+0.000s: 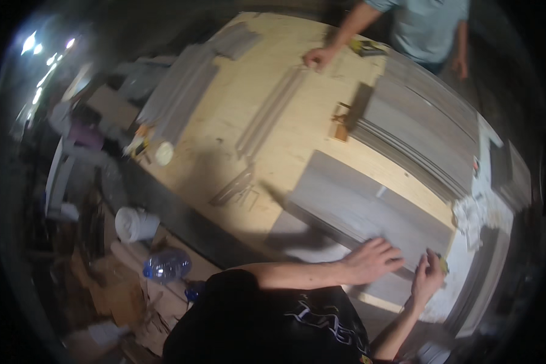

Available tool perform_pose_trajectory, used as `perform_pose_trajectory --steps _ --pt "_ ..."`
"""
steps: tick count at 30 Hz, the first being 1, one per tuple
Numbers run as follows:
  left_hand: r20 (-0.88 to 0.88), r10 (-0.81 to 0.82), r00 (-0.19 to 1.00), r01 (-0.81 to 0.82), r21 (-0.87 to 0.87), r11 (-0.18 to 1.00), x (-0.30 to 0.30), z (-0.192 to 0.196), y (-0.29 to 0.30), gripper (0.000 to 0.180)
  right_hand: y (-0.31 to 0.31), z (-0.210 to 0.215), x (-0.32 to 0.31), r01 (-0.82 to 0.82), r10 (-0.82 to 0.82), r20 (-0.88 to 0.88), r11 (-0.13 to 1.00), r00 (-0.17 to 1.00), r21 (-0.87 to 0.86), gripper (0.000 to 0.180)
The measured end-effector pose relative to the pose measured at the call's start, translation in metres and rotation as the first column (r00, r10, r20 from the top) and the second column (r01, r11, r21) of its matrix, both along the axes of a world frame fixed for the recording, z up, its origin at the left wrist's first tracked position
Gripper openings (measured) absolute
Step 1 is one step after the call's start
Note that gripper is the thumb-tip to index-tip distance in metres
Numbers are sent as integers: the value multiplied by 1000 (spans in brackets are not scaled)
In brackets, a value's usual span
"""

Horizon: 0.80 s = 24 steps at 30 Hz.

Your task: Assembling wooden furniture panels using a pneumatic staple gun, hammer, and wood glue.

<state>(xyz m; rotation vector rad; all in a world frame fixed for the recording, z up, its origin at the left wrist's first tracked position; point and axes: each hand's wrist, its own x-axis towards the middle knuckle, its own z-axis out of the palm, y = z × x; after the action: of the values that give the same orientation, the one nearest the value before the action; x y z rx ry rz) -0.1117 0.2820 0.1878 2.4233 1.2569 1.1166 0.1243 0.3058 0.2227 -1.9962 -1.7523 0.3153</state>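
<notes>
Grey wood-look panels (370,200) lie on the pale plywood table right before me. My left hand (373,261) rests over the near edge of these panels, fingers stretched out and holding nothing. At the panels' right end, my right hand (429,276) is closed, its fingers bent around a small yellow-green object (444,265). That object is mostly hidden behind the fingers and blurred, so its kind is unclear. Part of another grey panel (291,233) shows at the left, under the shadow of my arm.
Across the plywood table (224,115), a co-worker's hand (320,57) touches the end of long narrow strips (273,112). Stacked grey panels (418,121) stand at the right, more pieces (182,91) at the left. A white bucket (136,224) and blue plastic bottle (167,266) stand lower left.
</notes>
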Motion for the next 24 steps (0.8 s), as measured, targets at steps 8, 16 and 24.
perform_pose_trajectory --steps 8,16,24 --pt "48 -40 998 39 19 999 -1 -3 -1 40 5 -5 2 -153 147 72 984 987 89 27" --pt "-98 -27 995 28 3 1000 -30 15 7 38 9 7 -36 -48 47 18 998 999 44 23" --pt "-230 -126 965 105 -101 989 10 42 7 43 -5 38 10 -11 34 -525 999 850 46 20"
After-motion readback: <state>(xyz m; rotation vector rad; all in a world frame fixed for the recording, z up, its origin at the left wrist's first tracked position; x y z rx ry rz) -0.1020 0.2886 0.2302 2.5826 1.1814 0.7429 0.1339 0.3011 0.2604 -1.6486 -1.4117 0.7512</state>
